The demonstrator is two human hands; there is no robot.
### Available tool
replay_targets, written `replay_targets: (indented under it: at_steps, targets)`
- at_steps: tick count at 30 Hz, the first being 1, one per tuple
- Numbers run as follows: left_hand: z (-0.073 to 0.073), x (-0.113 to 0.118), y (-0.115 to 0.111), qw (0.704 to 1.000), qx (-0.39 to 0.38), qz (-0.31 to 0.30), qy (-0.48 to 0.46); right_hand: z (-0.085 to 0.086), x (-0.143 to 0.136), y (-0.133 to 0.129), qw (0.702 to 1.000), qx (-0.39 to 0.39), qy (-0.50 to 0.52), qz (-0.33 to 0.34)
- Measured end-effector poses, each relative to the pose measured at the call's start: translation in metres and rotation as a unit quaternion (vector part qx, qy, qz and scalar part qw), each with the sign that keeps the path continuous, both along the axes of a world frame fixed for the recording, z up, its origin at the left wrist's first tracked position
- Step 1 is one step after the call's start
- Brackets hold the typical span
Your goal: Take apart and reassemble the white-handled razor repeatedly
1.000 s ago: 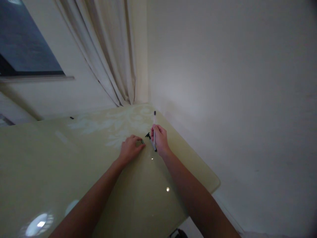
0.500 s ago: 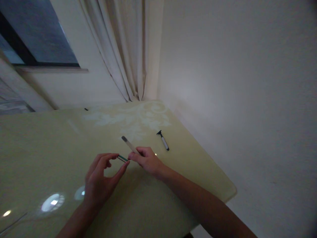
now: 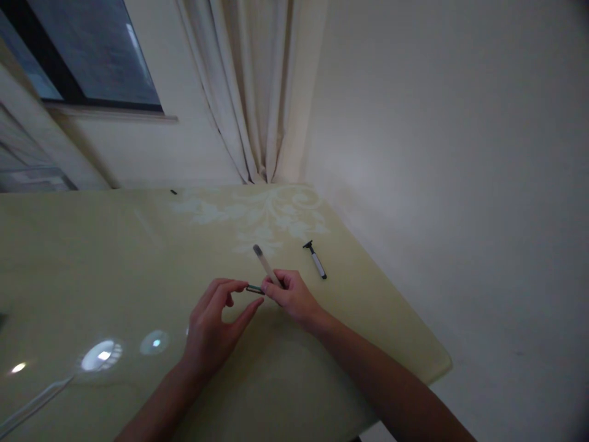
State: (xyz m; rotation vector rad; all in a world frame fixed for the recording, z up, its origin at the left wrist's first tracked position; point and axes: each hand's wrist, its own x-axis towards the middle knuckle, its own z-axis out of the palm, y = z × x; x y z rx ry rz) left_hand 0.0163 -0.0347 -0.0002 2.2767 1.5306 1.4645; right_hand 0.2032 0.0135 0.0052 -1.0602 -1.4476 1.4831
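Head view: right hand [image 3: 294, 299] grips thin pale razor handle [image 3: 265, 266]; left hand [image 3: 216, 325] fingers pinch small dark cartridge [image 3: 254, 289] w/ it, above yellow-green glossy table [image 3: 115, 258]. 2nd black-and-white razor [image 3: 315, 259] lies nearby.

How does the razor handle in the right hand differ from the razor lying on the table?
The razor handle is gripped in the right hand, tilted up off the table; the razor lies flat, untouched. The held handle looks pale along its length with a dark tip; the lying one has a dark T-shaped head. Both are slim sticks.
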Motion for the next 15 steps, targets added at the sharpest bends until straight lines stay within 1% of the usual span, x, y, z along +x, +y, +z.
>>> replay_targets:
  at_steps: [3, 6, 8, 12, 15]
  targets:
    - [0.0003, 0.0026, -0.0011, 0.998, -0.040, -0.034, -0.021, -0.0025, 0.0032, 0.0036, 1.000, -0.001, -0.006, -0.016]
    - [-0.0008, 0.0055, -0.0017, 0.994, -0.071, -0.071, -0.046, -0.0036, 0.0047, 0.0062, 1.000, -0.003, -0.013, -0.019]
    - [-0.0024, 0.0064, -0.0012, 0.990, -0.091, -0.083, -0.065, -0.0032, 0.0049, 0.0068, 1.000, -0.002, -0.015, -0.018]
    - [-0.0061, 0.0057, 0.0013, 0.982, -0.135, -0.085, -0.100, -0.0019, 0.0045, 0.0055, 1.000, 0.012, -0.015, 0.002]
    - [-0.0070, 0.0056, 0.0024, 0.976, -0.154, -0.117, -0.105, -0.0023, 0.0034, 0.0040, 0.999, 0.027, -0.013, 0.030]
